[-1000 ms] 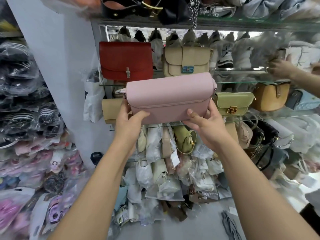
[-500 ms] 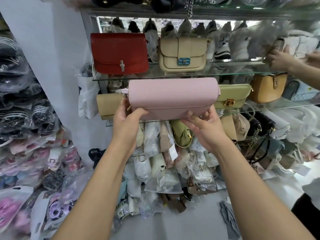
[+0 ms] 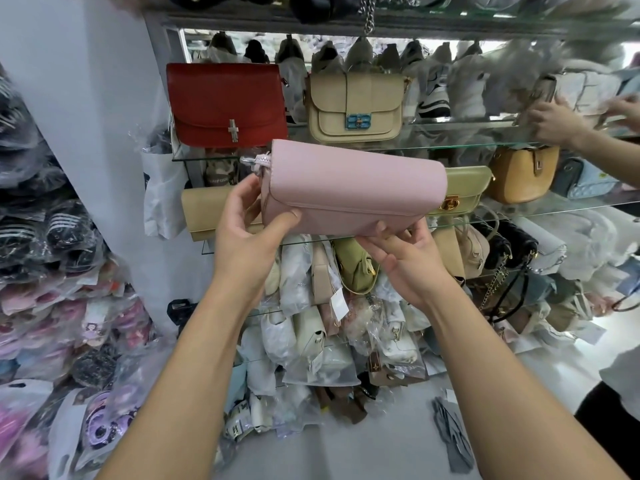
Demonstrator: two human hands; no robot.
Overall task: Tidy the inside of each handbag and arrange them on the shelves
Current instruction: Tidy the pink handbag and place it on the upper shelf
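Note:
A pink flap handbag point(image 3: 353, 183) is held in front of the glass shelves, tilted with its top toward me. My left hand point(image 3: 247, 233) grips its left end, thumb on the front face. My right hand point(image 3: 407, 258) supports its lower right corner from beneath, fingertips on the bottom edge. On the upper glass shelf point(image 3: 457, 142) stand a red bag point(image 3: 227, 103) and a beige bag point(image 3: 356, 107) with a blue clasp. On the middle shelf point(image 3: 568, 209) sit a flat tan bag point(image 3: 202, 211), a green bag point(image 3: 467, 188) and an ochre bag point(image 3: 523, 173).
Another person's hands point(image 3: 557, 123) handle a pale bag at the upper right. Wrapped bags point(image 3: 329, 327) fill the lower shelves and spill onto the floor. Packaged goods point(image 3: 45, 271) are stacked at the left beside a white wall point(image 3: 104, 116).
The pink bag has tipped further, its top face turning toward me. My right hand slid from its right side down to the lower right corner. The view shifted slightly downward.

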